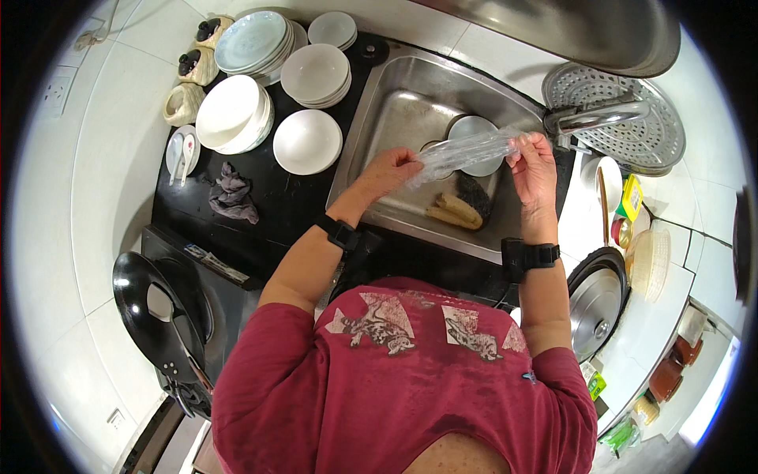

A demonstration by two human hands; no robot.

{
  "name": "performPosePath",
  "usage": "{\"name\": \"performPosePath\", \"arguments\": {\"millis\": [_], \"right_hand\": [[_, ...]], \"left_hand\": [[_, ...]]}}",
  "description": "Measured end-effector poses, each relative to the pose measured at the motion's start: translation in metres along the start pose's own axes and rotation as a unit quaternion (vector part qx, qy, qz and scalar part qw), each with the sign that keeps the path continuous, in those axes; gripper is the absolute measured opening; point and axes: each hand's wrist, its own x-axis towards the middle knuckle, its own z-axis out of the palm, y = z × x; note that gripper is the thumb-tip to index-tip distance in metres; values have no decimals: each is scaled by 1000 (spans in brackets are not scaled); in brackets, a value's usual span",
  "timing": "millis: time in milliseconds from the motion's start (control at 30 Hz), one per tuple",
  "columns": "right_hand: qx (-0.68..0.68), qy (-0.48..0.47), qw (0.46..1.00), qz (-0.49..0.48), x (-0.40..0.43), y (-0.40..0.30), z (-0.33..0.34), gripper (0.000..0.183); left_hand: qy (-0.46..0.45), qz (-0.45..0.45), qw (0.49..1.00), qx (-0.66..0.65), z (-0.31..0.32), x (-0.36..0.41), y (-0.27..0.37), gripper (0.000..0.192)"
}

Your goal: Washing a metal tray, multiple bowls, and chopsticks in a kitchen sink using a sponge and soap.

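Observation:
A clear plastic film or bag (pixel 468 155) is stretched between my two hands above a stainless steel sink (pixel 394 106). My left hand (pixel 391 170) pinches its left end, and my right hand (pixel 532 163) grips the other end near the faucet. Beneath the plastic, a pale round bowl or dish (pixel 474 127) lies in the basin, partly hidden. Lower in the basin are a yellowish sponge or loofah piece (pixel 455 212) and a dark scouring mesh (pixel 474 189).
Left of the sink stand stacked white bowls (pixel 315 74), a single bowl (pixel 308 142), pale blue plates (pixel 251 41) and a crumpled grey cloth (pixel 234 194). A black wok (pixel 142 320) sits lower left. Right are a chrome faucet (pixel 604 117), a perforated steamer tray (pixel 657 136) and a lidded pan (pixel 595 314).

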Motion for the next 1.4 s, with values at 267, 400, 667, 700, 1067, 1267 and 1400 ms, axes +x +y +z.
{"name": "performPosePath", "arguments": {"millis": [267,400,667,700,1067,1267,1400], "right_hand": [[-65,22,996,-58,2,6,-6,12],[-137,116,981,-77,4,7,-7,19],[-92,175,979,-53,1,20,-28,21],[-92,174,979,-52,1,22,-26,21],[-26,135,989,-51,1,34,-61,9],[-489,141,860,-49,-9,41,-62,25],[-481,-55,873,-64,-27,47,6,30]], "left_hand": [[56,-94,993,-53,-11,-6,1,20],[66,-94,984,-135,-10,-15,7,20],[105,-83,968,-210,-1,-19,18,28],[106,-83,968,-211,-2,-19,17,28],[49,-62,949,-306,-3,-26,23,23],[19,-4,955,-298,-9,-25,18,27],[31,-16,987,-155,-2,-27,26,25]]}}
